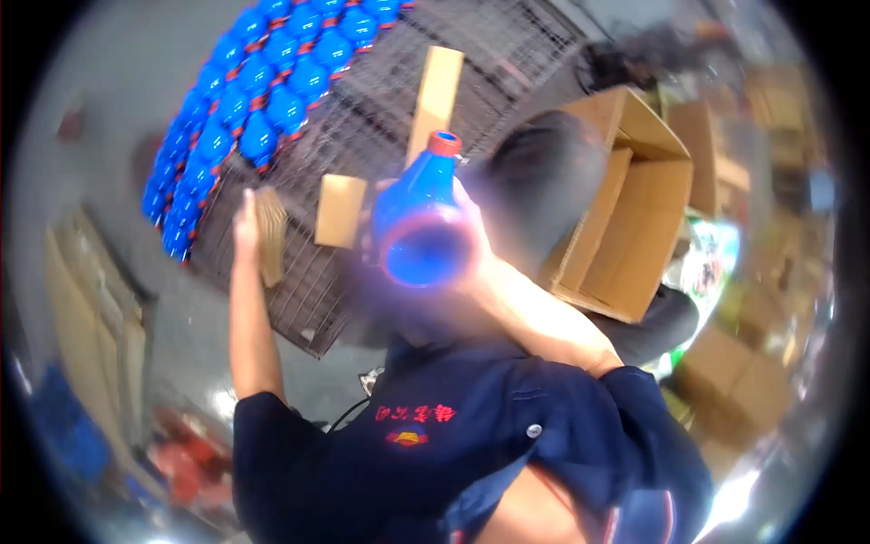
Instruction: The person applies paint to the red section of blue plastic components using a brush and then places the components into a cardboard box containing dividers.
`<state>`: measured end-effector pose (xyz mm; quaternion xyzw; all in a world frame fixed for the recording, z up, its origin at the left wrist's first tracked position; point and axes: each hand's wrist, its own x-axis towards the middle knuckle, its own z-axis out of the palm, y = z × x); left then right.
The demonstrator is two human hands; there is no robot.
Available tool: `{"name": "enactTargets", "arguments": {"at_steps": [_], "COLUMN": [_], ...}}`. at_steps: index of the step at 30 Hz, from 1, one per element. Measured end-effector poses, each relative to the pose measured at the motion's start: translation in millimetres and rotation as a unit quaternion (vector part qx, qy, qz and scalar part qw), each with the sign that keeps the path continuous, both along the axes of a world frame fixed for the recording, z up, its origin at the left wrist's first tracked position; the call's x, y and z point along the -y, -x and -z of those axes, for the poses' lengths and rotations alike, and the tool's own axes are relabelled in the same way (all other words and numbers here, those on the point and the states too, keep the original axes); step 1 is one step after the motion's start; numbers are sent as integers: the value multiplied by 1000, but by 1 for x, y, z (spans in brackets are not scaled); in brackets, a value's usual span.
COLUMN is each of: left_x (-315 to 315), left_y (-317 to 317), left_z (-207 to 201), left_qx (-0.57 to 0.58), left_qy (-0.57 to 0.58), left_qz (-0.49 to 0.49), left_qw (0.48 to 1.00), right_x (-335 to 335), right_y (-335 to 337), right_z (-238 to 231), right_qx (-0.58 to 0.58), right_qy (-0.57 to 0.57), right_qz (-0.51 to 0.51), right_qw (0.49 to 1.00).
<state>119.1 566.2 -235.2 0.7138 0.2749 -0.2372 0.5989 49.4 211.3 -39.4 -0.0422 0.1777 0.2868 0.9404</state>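
Note:
My right hand (478, 238) is closed around a glossy blue bottle-shaped piece (412, 195), held up in front of my body. One end narrows to a neck with a red rim; the wider end, also edged in red, faces toward me. On the left, my left hand (245, 227) has its fingers stretched straight, flat beside a small stack of cardboard strips (271, 238). Whether the palm presses on that stack, I cannot tell. A loose cardboard piece (341, 211) and a longer strip (437, 100) lie on the wire-mesh rack (304, 304).
Rows of similar blue pieces with red rims (258, 82) cover the rack's far left side. An open cardboard box (625, 231) stands at my right beside my knee. More cardboard boxes (734, 381) crowd the right side. Flat cardboard sheets (95, 299) lean at the left.

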Motion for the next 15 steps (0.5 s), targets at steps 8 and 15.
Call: {"name": "enactTargets", "arguments": {"at_steps": [8, 15], "left_x": [-75, -39], "left_y": [-118, 19], "left_z": [153, 132], "left_qx": [-33, 10], "left_qy": [-218, -244], "left_qz": [55, 142], "left_qw": [974, 959], "right_x": [66, 92], "right_y": [15, 40], "right_z": [-37, -34], "right_qx": [53, 3], "right_qy": [-37, 187], "right_qz": [45, 92], "right_qw": [997, 978]}}
